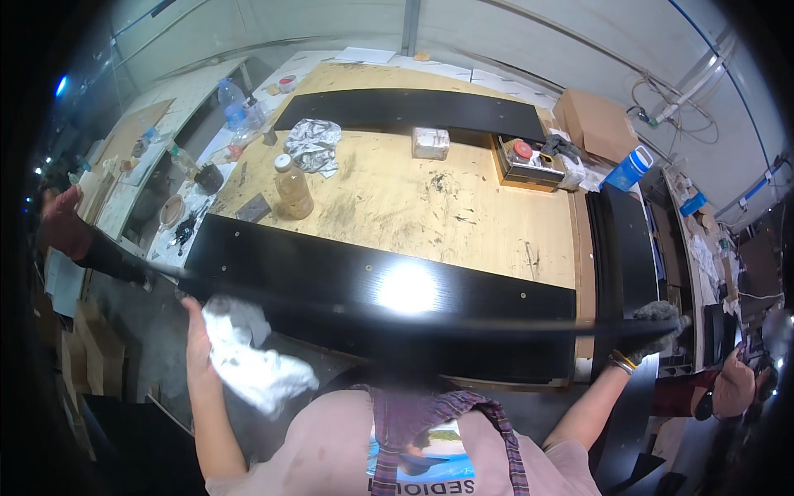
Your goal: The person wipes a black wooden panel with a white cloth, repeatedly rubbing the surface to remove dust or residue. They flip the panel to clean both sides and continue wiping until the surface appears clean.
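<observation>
A long black board (463, 329), held almost edge-on and blurred, spans the space in front of me. My right hand (656, 324), in a dark grey glove, is closed around its right end. At its left end is my bare left hand (198, 335), with a crumpled white rag (256, 360) hanging from it. The left fingers are partly hidden by the rag; whether they also grip the board I cannot tell. Behind the held board, another black board (318, 264) with several small holes lies along the table's near edge.
On the stained wooden table (389, 190) stand a bottle of cloudy liquid (292, 188), a crumpled foil-like wrap (313, 145), a wrapped block (430, 144) and a box of supplies (529, 165). A third black board (413, 107) lies behind. People stand at both sides.
</observation>
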Available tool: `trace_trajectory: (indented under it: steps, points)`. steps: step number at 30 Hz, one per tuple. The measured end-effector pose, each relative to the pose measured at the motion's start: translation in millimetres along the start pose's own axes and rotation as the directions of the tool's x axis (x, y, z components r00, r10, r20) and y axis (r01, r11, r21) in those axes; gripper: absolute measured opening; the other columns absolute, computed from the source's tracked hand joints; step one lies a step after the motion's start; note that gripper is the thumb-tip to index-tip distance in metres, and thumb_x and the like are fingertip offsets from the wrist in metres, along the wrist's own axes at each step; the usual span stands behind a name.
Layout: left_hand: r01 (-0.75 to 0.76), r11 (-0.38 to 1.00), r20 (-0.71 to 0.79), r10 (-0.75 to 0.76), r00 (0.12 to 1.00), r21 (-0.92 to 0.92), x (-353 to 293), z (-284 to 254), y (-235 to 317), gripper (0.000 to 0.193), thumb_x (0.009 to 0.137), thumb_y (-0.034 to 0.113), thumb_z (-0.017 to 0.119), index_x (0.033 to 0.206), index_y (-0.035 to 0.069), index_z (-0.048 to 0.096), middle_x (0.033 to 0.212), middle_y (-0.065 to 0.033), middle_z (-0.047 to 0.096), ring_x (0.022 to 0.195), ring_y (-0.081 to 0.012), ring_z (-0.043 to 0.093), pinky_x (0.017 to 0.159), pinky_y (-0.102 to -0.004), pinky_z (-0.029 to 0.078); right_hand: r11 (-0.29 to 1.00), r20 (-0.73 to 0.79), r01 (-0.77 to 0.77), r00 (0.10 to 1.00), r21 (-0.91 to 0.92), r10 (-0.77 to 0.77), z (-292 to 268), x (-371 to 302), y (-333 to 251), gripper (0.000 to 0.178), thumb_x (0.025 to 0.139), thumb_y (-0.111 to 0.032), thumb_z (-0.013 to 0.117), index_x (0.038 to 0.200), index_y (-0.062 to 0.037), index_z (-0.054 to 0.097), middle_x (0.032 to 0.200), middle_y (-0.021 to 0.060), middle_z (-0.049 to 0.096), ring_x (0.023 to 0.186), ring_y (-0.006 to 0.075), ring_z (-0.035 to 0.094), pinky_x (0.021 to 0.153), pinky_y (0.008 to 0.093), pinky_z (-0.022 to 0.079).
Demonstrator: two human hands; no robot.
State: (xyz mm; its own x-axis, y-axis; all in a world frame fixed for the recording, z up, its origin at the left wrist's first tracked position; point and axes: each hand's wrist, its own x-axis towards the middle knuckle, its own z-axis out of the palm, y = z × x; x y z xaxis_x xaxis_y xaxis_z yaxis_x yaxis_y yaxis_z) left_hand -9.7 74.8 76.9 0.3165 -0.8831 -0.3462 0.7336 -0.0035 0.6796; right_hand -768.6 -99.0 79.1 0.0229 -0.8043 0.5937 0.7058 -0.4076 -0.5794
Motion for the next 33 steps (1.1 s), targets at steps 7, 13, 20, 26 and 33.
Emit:
trace_trajectory:
  steps: [7,13,20,26,33]
  points:
    - [-0.084,0.995,-0.164,0.091,0.982,0.053,-61.2,-6.5,5.1,0.05,0.097,0.04,0.06,0.125,-0.001,0.061,0.116,-0.0155,0.07,0.102,-0.0291,0.069,0.091,-0.0406,0.056,0.976,-0.277,0.153,0.942,-0.156,-0.192,51.4,-23.4,22.8,0.034,0.095,-0.037,0.061,0.102,-0.0043,0.066,0.089,0.0088,0.065,0.081,0.0237,0.064,0.08,0.0369,0.055]
    - [-0.063,0.996,-0.244,0.076,0.967,0.06,-66.5,-7.0,-5.8,0.034,0.088,0.024,0.059,0.105,-0.004,0.068,0.102,-0.0181,0.072,0.089,-0.0293,0.07,0.084,-0.0394,0.057,0.967,-0.365,0.105,0.912,-0.231,-0.186,70.7,-46.1,16.9,0.035,0.093,-0.033,0.061,0.108,-0.0007,0.066,0.097,0.0124,0.066,0.087,0.027,0.065,0.085,0.0392,0.054]
    - [-0.182,0.965,-0.138,0.21,0.968,0.19,2.7,23.1,13.0,0.034,0.089,0.025,0.062,0.106,-0.003,0.068,0.103,-0.0164,0.072,0.091,-0.0287,0.069,0.085,-0.0396,0.057,0.953,-0.544,0.091,0.803,-0.29,-0.243,103.2,-110.8,7.3,0.039,0.091,-0.028,0.061,0.114,0.0036,0.065,0.106,0.0166,0.067,0.095,0.0309,0.065,0.092,0.0419,0.052]
    - [-0.151,0.967,0.164,0.118,0.979,0.207,70.0,139.8,0.3,0.034,0.089,0.027,0.064,0.107,-0.001,0.069,0.105,-0.015,0.071,0.093,-0.0281,0.069,0.086,-0.0398,0.057,0.929,-0.745,0.059,0.579,-0.366,-0.331,164.5,-243.7,-27.9,0.043,0.089,-0.024,0.06,0.119,0.0073,0.064,0.115,0.0201,0.068,0.101,0.0343,0.066,0.097,0.0443,0.051]
    - [0.362,0.811,0.439,-0.562,0.701,0.461,51.5,244.4,-142.7,0.037,0.091,0.032,0.067,0.113,0.002,0.068,0.108,-0.0117,0.072,0.095,-0.0266,0.069,0.088,-0.041,0.057,0.886,-0.831,0.239,0.316,-0.397,-0.457,292.2,-391.2,-12.3,0.05,0.085,-0.006,0.059,0.132,0.0095,0.058,0.117,0.0221,0.07,0.103,0.03,0.069,0.095,0.0391,0.056]
